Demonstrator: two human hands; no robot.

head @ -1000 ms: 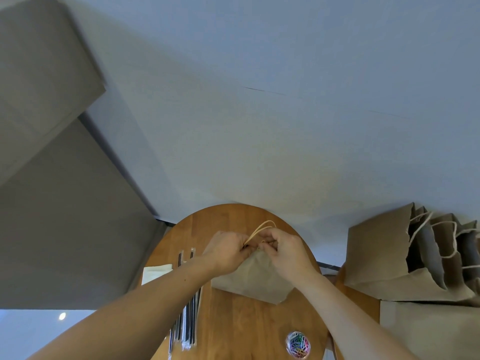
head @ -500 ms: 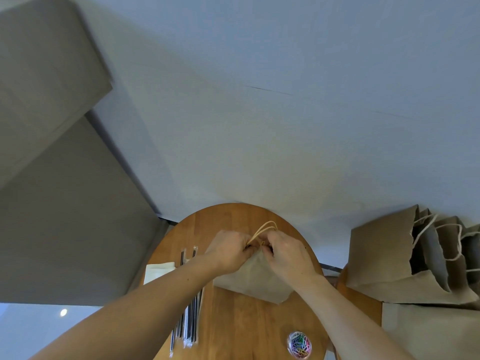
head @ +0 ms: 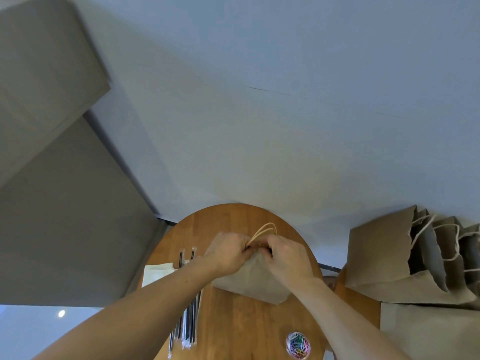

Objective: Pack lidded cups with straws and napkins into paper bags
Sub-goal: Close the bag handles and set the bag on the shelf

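Fingers (head: 248,252) of left hand (head: 228,252) and fingers (head: 266,252) of right hand (head: 287,257) are pinched tight together on the top edge of a brown paper bag (head: 253,280), at the base of its twine handles (head: 263,231), which loop up past the knuckles. Both hands meet just below frame center; bag sits on the round wooden table (head: 231,219) w/ its body under the wrists, bottom corner pointing toward lower right. Whether bag holds a cup can't be told.

Left of bag, partly under left forearm: wrapped black straws (head: 188,326) in a row, and a white napkin (head: 155,272) at the table's left edge. Lower right of table: clear round tub of colored paper clips (head: 298,344). Right edge of frame, off the round top: several more paper bags (head: 405,258) lying on their sides w/ mouths facing right, white twine handles showing.
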